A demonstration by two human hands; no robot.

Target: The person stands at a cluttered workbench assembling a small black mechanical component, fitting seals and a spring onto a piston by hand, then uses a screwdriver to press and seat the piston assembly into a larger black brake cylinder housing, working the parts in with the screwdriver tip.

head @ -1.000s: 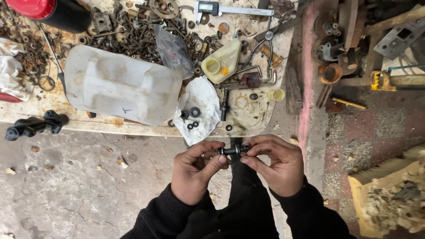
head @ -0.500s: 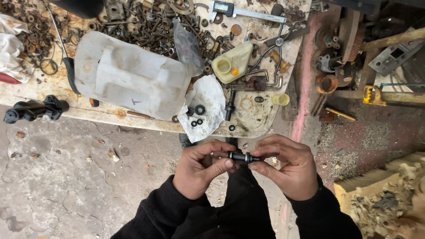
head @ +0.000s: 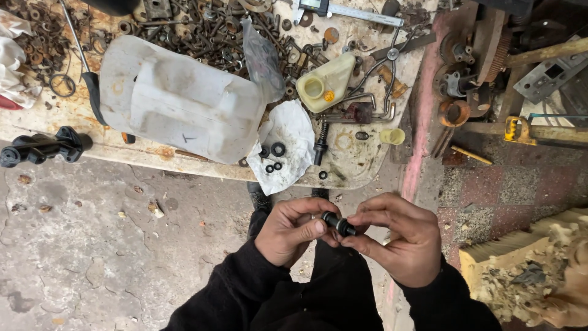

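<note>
Both hands pinch one small black cylindrical metal part — the left hand grips its near end, the right hand fingertips clasp the other. Held over bare concrete, it may slip and roll off if either grip loosens. Half a second back, the part lay level; now it tilts, closer to the left thumb.

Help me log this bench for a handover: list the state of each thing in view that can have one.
Small black cylinder part: held by both hands' fingers.
Left hand: gripping one end.
Right hand: gripping the other end.
White jug: lying on its side.
Cream reservoir: uncapped.
Black rubber rings: loose on paper.
</note>
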